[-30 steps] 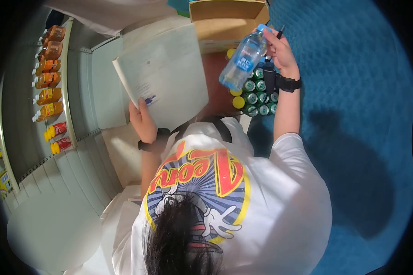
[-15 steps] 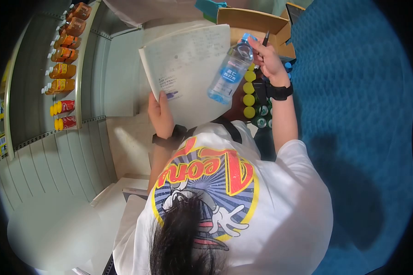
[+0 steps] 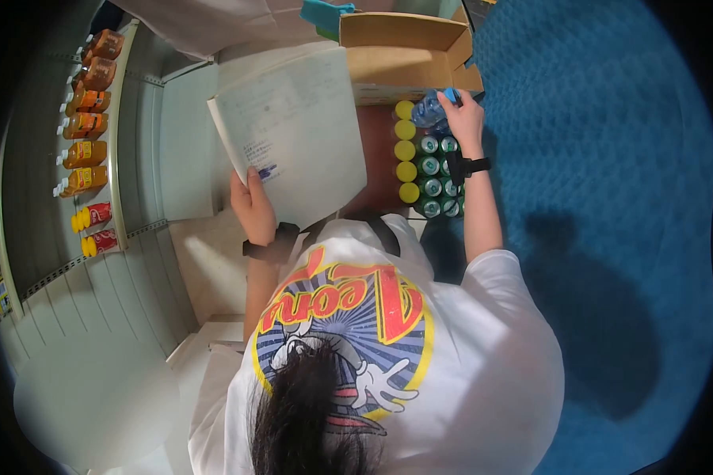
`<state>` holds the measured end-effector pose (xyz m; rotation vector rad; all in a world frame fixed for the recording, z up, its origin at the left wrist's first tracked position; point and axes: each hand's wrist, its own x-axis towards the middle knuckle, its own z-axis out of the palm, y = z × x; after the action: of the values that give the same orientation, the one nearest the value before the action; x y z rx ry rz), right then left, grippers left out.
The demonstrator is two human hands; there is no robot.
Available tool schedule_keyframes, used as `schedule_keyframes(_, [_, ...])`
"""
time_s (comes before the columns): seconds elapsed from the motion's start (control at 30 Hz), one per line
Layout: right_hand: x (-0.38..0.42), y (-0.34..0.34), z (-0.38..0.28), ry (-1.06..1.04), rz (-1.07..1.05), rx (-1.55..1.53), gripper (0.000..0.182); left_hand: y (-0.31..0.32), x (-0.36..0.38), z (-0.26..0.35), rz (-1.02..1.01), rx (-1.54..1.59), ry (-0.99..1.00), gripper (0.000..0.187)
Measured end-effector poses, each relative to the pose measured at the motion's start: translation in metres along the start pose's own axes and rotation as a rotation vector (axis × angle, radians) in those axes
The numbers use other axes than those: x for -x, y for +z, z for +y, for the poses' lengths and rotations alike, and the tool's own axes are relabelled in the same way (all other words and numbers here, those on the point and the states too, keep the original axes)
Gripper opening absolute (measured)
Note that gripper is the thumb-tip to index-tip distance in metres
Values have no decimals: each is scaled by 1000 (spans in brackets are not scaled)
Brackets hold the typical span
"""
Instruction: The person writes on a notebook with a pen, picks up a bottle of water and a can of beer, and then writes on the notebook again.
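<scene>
My left hand (image 3: 252, 207) grips the lower left edge of an open notebook (image 3: 309, 134), thumb on the page beside handwriting and a dark scribble. With closed fingers, my right hand (image 3: 464, 125) holds a clear water bottle (image 3: 429, 109) by its blue cap. The bottle is tilted, its base toward the left, over a group of drinks. Under and beside it are a row of yellow-capped containers (image 3: 405, 150) and several green cans (image 3: 429, 166). Only a small dark bit of what may be the pen shows at my right fingers.
An open cardboard box (image 3: 400, 36) stands behind the drinks, with a teal object (image 3: 325, 14) at its left. Shelves on the left carry orange drink bottles (image 3: 83, 153) and red bottles with yellow caps (image 3: 95, 215). A blue textured surface (image 3: 578, 142) spreads along the right.
My right hand has moved the water bottle from in front of the notebook to the right, over the drinks. The pen, plain before, is now mostly hidden. The view has shifted slightly.
</scene>
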<state>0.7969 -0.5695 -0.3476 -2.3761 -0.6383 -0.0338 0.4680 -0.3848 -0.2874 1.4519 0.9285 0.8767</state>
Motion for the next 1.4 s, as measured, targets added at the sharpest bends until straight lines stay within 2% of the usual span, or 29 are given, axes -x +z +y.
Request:
schedule_keyframes(0.2, [9, 27, 53, 82, -48, 154, 36, 9, -4, 12, 14, -24, -9, 20])
schedule_keyframes(0.3, [14, 37, 63, 114, -43, 213, 36, 6, -3, 10, 16, -64, -101, 20])
schedule_keyframes(0.4, [17, 48, 73, 166, -64, 246, 34, 11, -1, 24, 38, -23, -101, 20])
schedule_keyframes(0.47, [18, 61, 79, 128, -87, 251, 33, 16, -1, 27, 51, 31, -86, 21])
schedule_keyframes(0.63, [27, 90, 79, 159, -90, 464, 38, 20, 0, 38, 44, 105, -113, 22])
schedule_keyframes(0.83, [27, 109, 88, 293, -214, 478, 39, 22, 5, 48, 49, 139, -157, 19])
schedule_keyframes(1.2, [24, 124, 99, 358, -208, 492, 40, 25, 6, 51, 55, 153, -140, 20])
schedule_keyframes(1.33, [18, 119, 96, 457, -255, 522, 43, 23, 5, 49, 12, 169, -156, 21])
schedule_keyframes(1.4, [16, 117, 100, 427, -262, 521, 44, 23, 4, 49, -23, 166, -153, 22])
